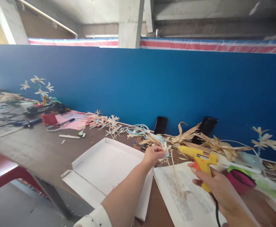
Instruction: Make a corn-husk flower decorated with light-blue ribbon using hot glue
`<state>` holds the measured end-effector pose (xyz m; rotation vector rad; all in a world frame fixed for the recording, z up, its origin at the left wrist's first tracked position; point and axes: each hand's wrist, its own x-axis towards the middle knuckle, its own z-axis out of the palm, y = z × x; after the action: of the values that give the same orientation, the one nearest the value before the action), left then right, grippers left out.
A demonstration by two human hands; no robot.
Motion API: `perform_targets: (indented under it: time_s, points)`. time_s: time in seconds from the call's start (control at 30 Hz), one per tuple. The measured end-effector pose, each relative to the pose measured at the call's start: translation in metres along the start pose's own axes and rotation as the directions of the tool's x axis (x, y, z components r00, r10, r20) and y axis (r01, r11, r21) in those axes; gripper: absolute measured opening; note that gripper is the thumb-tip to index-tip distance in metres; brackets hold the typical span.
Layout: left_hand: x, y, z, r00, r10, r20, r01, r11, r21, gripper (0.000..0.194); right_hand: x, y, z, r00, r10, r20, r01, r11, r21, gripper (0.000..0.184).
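Observation:
My left hand [153, 155] is closed in a pinch on a dried straw flower piece [164, 145] with a thin stem [175, 175] hanging down over a printed sheet [187, 201]. My right hand [216, 186] grips the handle of a yellow and orange glue gun [198, 156]. The gun's nozzle points left, close to the straw piece in my left hand. A black cord [215, 208] runs down from the gun's handle.
A shallow white cardboard box [100, 170] lies open left of my arm. Straw scraps [213, 143], pale blue ribbon [136, 129], two dark phones [160, 125] leaning on the blue wall, a pink round container [240, 181], finished straw flowers [40, 86] and tools cover the brown table.

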<state>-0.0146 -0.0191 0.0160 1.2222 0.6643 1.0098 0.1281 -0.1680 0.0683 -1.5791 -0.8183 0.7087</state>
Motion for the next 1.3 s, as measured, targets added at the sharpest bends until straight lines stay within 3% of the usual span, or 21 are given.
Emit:
perform_targets:
  time_s: [0.17, 0.3, 0.77, 1.3]
  points:
    - [0.002, -0.001, 0.0, 0.999, 0.028, -0.033, -0.027, 1.0, 0.013, 0.024, -0.006, 0.001, 0.009, 0.994, -0.097, -0.054, 0.075, 0.945, -0.318, 0.041]
    - [0.003, -0.003, 0.0, 0.998, 0.037, -0.049, -0.035, 0.998, 0.052, 0.025, -0.009, 0.003, 0.013, 0.995, -0.094, -0.029, 0.073, 0.902, -0.425, 0.043]
    - [0.005, -0.005, 0.0, 0.998, 0.029, -0.047, -0.026, 0.998, 0.049, 0.024, -0.016, -0.001, 0.018, 0.992, -0.124, 0.006, 0.107, 0.825, -0.555, 0.042]
    - [0.006, -0.007, 0.0, 0.998, 0.046, -0.037, -0.043, 0.997, 0.07, 0.022, -0.015, -0.001, 0.021, 0.989, -0.148, 0.024, 0.136, 0.818, -0.558, 0.041]
